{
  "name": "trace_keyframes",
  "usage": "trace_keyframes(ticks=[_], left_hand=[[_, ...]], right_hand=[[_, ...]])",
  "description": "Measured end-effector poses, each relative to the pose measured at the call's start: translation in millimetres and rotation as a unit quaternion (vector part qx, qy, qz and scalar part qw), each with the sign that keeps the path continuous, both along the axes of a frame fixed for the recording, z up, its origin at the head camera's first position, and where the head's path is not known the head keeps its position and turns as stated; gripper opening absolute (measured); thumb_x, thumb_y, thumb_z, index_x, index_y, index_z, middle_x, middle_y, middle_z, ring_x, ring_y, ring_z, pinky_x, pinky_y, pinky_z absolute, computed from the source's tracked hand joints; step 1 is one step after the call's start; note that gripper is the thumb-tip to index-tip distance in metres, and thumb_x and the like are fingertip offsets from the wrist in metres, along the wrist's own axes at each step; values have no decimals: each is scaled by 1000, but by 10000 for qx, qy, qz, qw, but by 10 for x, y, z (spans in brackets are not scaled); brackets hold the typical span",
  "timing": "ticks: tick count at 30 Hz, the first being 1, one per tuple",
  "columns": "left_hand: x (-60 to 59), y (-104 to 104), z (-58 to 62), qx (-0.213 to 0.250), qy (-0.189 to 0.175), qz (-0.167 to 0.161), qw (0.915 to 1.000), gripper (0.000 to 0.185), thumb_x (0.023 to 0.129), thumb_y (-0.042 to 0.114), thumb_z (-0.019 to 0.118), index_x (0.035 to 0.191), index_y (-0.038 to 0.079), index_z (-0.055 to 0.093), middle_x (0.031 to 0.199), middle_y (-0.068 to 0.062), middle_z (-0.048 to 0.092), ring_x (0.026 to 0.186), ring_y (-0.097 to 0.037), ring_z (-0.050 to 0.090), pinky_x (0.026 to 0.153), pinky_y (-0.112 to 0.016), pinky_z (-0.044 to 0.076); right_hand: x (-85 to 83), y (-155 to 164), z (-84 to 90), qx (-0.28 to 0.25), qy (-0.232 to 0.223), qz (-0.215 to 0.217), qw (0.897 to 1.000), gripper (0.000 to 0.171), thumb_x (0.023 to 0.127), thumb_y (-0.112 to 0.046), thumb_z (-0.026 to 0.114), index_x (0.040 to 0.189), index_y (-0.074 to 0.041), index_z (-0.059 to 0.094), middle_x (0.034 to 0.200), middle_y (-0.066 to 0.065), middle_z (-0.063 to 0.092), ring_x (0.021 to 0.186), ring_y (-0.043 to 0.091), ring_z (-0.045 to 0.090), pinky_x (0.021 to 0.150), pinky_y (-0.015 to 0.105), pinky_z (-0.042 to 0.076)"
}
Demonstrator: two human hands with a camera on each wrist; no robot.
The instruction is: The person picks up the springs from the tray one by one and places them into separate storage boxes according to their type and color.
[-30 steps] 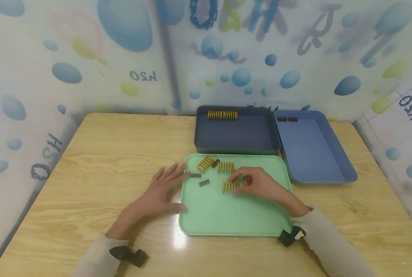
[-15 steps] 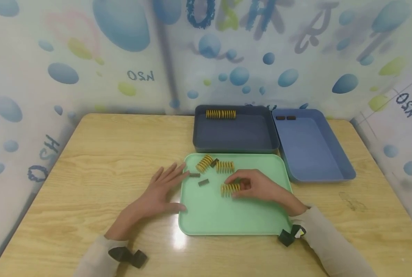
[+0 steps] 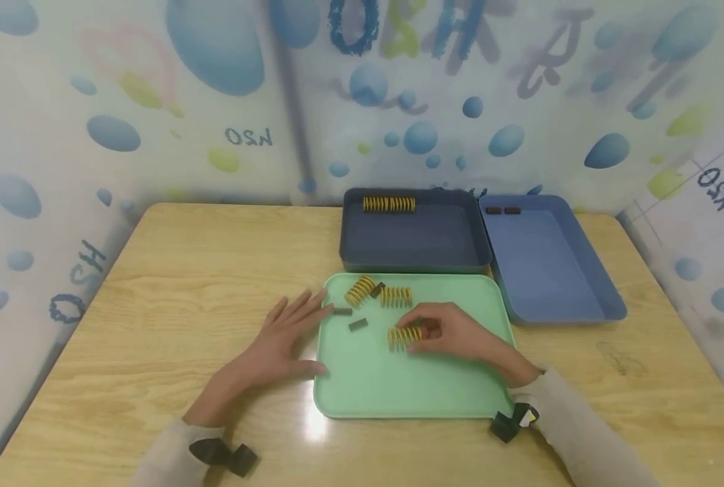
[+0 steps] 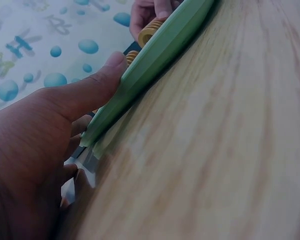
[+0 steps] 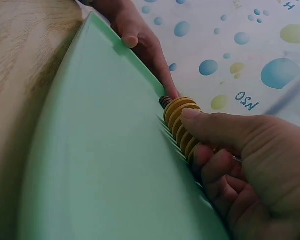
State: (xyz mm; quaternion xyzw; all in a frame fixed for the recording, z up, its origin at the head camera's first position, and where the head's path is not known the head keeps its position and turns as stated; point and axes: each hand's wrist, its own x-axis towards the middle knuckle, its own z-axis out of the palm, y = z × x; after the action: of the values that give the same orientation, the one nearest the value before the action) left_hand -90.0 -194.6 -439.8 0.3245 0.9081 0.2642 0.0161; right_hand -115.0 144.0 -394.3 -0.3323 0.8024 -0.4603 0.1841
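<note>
My right hand (image 3: 453,331) pinches a yellow coil spring (image 3: 401,337) between thumb and fingers, close over the middle of the green tray (image 3: 423,389). The right wrist view shows the thumb across the side of this spring (image 5: 179,122). At the tray's left edge, my left hand (image 3: 279,345) lies with fingers spread, its thumb and fingertips at the rim. Two more yellow springs, one slanted (image 3: 360,291) and one level (image 3: 396,297), rest near the tray's back. Small dark springs lie near them: one by the left fingertips (image 3: 342,312), a second (image 3: 358,325), and a third (image 3: 377,289).
Behind the green tray stands a dark blue tray (image 3: 417,260) with yellow springs (image 3: 389,204) lined up at its back left. To its right, a lighter blue tray (image 3: 557,270) holds two small dark springs (image 3: 503,210). A patterned wall rises behind the wooden table (image 3: 216,270).
The right hand and its yellow spring have shifted slightly toward the near side of the green tray. The left hand stays at the rim.
</note>
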Motion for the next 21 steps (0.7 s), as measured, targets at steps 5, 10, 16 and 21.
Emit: trace_keyframes(ticks=[5,10,16,21], left_hand=[[2,5,-16,10,12,-26,10000,96,75,63,68,150,16,32,159,-5,15,144,-34,9,112,-57,0],[4,0,-28,25,33,-40,10000,96,75,62,69,150,15,32,159,-5,15,144,-34,9,112,-57,0],[3,-4,-28,31,85,-52,9999,96,75,61,70,150,15,33,159,-5,15,144,-35,11,112,-58,2],[4,-6,-10,48,96,-43,9999,95,75,60,70,150,14,33,159,-6,16,144,-35,11,111,-59,2]], right_hand=[[3,7,-21,-5,-96,-82,9999,32,79,-6,77,110,-4,67,87,12,63,63,10,49,56,22,44],[5,9,-28,26,-126,-120,9998,36,77,-6,80,110,-4,67,88,11,64,64,12,53,58,24,47],[26,-4,-14,114,-162,-225,9996,38,75,-5,81,110,-4,67,80,11,62,62,11,52,56,23,47],[22,-20,2,148,-193,-279,9993,36,75,-4,81,108,-4,67,76,7,62,62,11,54,57,24,48]])
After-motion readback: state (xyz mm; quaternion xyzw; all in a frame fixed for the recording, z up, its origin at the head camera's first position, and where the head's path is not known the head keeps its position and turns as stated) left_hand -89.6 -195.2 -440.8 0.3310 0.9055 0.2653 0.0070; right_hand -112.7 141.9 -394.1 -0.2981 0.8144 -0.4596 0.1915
